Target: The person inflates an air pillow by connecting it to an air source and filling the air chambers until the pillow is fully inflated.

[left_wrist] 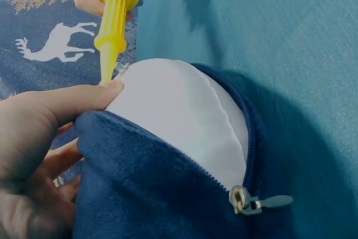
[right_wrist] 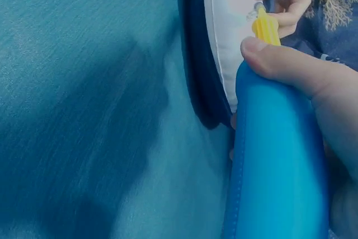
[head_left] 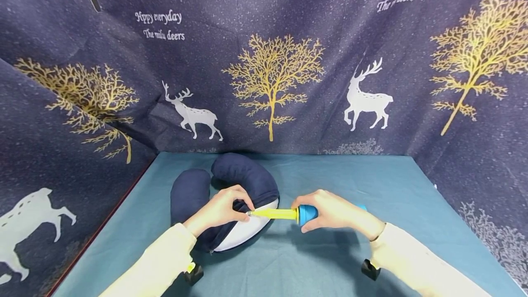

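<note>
Head view evenly lit, moderately bright, no glare; wide-angle bending at the edges, backdrop (head_left: 264,58) curving outward. Soft shadows fall on the teal cloth (head_left: 330,260) below the fingers of both hands and under the sleeves. Left wrist view: dim, bluish cast, broad dark shadow right of the fingers (left_wrist: 84,96). Right wrist view: near thumb (right_wrist: 279,62) soft and out of focus, dark shadow band left of it.
</note>
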### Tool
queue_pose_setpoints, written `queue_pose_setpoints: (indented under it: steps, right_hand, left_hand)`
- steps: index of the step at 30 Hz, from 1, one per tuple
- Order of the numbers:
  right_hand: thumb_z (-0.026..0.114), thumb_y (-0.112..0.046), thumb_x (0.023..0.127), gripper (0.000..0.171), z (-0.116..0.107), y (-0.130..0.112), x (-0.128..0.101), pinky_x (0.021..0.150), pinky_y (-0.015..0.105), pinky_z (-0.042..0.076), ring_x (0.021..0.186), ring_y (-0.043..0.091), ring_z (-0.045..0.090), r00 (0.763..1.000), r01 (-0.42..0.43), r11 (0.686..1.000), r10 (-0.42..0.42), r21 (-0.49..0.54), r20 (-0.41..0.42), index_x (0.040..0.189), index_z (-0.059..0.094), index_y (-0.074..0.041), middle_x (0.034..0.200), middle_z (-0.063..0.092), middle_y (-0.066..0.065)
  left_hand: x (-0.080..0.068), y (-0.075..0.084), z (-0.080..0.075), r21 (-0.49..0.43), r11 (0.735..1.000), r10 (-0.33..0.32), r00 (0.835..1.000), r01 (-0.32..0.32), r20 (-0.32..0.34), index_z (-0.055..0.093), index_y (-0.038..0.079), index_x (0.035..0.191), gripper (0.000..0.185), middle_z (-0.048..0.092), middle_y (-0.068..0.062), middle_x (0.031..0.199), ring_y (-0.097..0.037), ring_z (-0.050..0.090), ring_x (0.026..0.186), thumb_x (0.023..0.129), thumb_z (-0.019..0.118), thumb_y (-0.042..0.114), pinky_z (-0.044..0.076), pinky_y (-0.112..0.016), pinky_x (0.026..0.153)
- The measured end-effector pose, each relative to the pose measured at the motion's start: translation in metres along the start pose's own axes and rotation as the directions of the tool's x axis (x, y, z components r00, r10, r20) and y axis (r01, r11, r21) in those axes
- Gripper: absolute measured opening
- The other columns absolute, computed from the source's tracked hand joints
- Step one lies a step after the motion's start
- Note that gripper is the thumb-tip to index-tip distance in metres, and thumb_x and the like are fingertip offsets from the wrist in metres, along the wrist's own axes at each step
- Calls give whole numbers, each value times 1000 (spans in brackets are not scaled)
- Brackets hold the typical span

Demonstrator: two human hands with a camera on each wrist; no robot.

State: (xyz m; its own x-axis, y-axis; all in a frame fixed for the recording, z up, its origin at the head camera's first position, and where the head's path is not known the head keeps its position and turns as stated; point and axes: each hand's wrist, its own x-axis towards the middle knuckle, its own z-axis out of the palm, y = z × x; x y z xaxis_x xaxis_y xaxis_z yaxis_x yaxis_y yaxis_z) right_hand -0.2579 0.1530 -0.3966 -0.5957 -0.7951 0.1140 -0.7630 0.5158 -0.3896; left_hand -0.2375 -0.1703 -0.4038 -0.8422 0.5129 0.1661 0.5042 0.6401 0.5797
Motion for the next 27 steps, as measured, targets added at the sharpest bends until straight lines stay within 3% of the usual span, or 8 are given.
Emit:
queue_pose_setpoints:
  steps: [14, 19, 27]
  right_hand:
    - [75, -39, 86, 37, -5, 12, -4, 57, 13, 35, 58, -5, 37, 989, 22, 974, -54, 225, 137, 118, 63, -25, 74, 53, -16]
    - [74, -35, 88, 35, -15, 24, -24, 57, 15, 37, 59, -5, 37, 996, -4, 978, -16, 211, 92, 118, 62, -24, 79, 57, -14]
    - [75, -38, 86, 37, -23, 36, -38, 58, 18, 42, 62, -3, 45, 999, -37, 986, 34, 164, 19, 119, 60, -26, 87, 63, -12]
  left_hand:
    - [-2, -2, 1, 6, 1000, 10, 999, -10, -37, 73, 23, 86, 19, 63, 5, 96, -15, 59, 90, 74, 84, 13, 50, -29, 80]
    - [-4, -8, -4, -48, 999, 4, 999, -5, -33, 72, 22, 86, 20, 63, 4, 94, -13, 57, 86, 75, 82, 8, 49, -27, 75]
    - [-2, -10, -9, -104, 995, -6, 1000, 5, -6, 73, 21, 89, 20, 64, 3, 95, -12, 58, 88, 76, 82, 10, 53, -35, 82]
